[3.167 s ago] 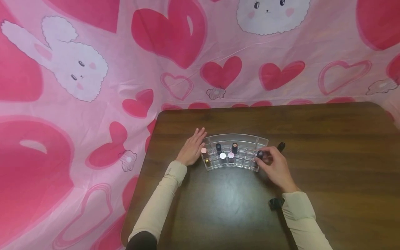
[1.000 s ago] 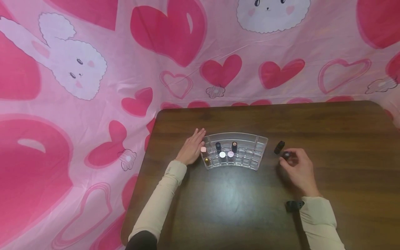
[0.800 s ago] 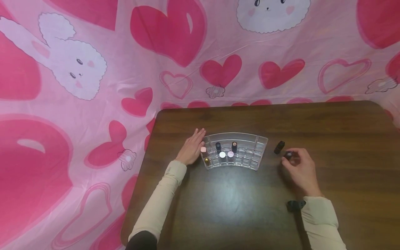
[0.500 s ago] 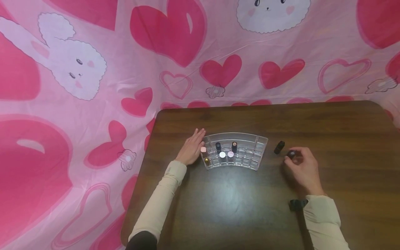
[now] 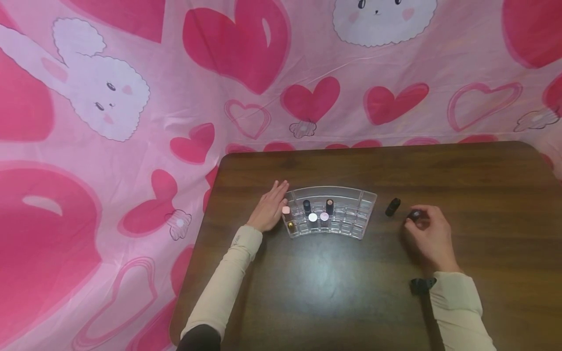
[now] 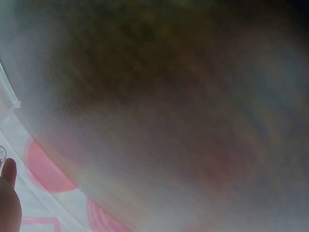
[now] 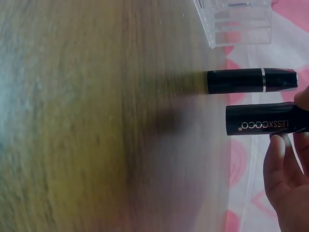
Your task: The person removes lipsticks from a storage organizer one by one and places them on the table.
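Note:
My right hand (image 5: 433, 237) pinches a black lipstick tube (image 7: 253, 119) between thumb and fingers, to the right of a clear, fan-shaped lipstick organizer (image 5: 333, 194). In the right wrist view the tube carries the lettering "LESSXCOCO" and stands upright, close over or on the table. Beside it a second black lipstick (image 7: 236, 81) with a silver ring stands upright. My left hand (image 5: 269, 207) lies with its fingers stretched out along the organizer's left end. Its wrist view is mostly blurred, with only a fingertip (image 6: 9, 171) at the left edge.
Within the organizer sit several tubes: a black one (image 5: 307, 207), a black one with an orange top (image 5: 330, 206), two pale-topped ones, a pink-topped one (image 5: 287, 212) and a gold-topped one (image 5: 291, 226). The brown table (image 5: 307, 287) meets a pink heart-patterned cloth (image 5: 246, 44) behind.
My right hand has carried the black lipstick from the organizer's right end out past the standing lipstick, drifting a little further right lately. My left hand has stayed in place.

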`<state>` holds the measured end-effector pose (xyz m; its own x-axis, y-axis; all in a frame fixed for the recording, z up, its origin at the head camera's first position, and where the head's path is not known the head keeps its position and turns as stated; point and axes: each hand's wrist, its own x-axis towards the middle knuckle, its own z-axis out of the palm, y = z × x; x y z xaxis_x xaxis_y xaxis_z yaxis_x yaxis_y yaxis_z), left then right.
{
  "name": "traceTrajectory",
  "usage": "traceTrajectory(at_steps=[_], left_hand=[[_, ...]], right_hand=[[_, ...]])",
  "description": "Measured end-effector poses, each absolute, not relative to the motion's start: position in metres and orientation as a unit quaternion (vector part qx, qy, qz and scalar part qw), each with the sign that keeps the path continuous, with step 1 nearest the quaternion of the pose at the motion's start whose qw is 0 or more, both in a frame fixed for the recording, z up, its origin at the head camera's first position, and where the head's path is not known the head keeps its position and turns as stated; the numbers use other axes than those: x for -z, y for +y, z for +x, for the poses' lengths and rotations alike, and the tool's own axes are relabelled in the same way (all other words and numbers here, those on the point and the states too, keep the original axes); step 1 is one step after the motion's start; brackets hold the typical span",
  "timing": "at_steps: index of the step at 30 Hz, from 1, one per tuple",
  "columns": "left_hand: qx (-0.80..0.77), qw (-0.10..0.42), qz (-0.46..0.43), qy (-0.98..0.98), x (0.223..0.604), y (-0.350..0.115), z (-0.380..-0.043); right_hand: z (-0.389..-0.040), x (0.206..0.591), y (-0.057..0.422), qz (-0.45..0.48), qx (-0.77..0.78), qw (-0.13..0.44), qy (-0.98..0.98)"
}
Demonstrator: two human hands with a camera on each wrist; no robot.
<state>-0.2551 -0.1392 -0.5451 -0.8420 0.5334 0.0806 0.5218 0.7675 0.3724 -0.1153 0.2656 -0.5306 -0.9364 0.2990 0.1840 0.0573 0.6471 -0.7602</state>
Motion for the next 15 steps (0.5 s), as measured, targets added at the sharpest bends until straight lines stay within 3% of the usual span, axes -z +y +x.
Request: traceTrajectory(at_steps=[15], left_hand=[[-0.194, 0.014, 0.277, 0.941, 0.5469, -0.1398, -0.2555]], right_hand=[[-0.1194, 0.5312, 0.2731, -0.107, -0.414, 0.134, -0.894]])
